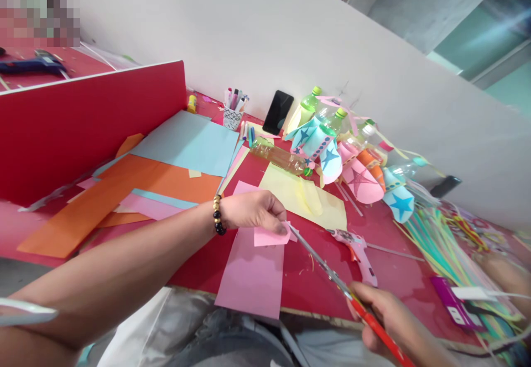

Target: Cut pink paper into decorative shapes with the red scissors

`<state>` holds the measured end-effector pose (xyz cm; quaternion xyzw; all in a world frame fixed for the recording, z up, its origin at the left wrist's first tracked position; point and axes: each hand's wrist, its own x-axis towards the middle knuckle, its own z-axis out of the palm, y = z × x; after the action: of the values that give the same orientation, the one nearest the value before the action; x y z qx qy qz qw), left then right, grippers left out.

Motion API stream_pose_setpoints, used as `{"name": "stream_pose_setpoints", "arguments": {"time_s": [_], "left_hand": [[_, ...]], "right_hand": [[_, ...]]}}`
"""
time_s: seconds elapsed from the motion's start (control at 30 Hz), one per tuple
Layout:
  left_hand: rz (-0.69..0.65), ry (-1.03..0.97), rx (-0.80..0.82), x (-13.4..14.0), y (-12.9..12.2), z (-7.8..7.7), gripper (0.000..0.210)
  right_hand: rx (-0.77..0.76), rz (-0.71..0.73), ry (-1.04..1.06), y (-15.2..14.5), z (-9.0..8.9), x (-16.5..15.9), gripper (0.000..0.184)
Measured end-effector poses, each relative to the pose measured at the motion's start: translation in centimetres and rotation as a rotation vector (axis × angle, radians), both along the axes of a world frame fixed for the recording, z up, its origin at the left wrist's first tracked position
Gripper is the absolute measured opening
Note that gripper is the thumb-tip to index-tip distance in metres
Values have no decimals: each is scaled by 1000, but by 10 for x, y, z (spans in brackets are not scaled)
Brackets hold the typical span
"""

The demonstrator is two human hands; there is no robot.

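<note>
My left hand [258, 212], with a beaded bracelet at the wrist, pinches a small piece of pink paper [267, 237]. In my right hand [384, 314] is a pair of scissors [327, 270] with orange-red handles. The blade tips reach the right edge of the small pink paper, by my left thumb; whether the blades are apart is hard to see. Beneath the left hand a larger pink paper strip [253, 284] lies on the red table [315, 300], its lower end near the front edge. A pale yellow sheet [286, 190] lies just beyond.
A pink glue gun [359, 253] rests right of the scissors. Decorated plastic bottles [327, 140] stand behind, one clear bottle [280, 157] lying down. Blue card [186, 140] and orange card [83, 206] cover the left, beside a red divider [91, 135]. A power bank [456, 303] sits far right.
</note>
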<state>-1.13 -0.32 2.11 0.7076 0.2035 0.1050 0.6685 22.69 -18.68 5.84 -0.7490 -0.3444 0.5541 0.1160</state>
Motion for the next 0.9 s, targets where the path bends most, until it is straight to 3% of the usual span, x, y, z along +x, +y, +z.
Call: {"name": "stream_pose_setpoints", "arguments": {"time_s": [0.57,0.7,0.9], "left_hand": [[-102,6,27,1,0,-5,21],[-87,-10,23,1,0,-4,22],[-68,-21,24,1,1,-4,23]], "right_hand": [[127,177,12,1,16,7,28],[135,139,37,-2,7,12,32],[305,143,-15,-13,-24,32,46]]}}
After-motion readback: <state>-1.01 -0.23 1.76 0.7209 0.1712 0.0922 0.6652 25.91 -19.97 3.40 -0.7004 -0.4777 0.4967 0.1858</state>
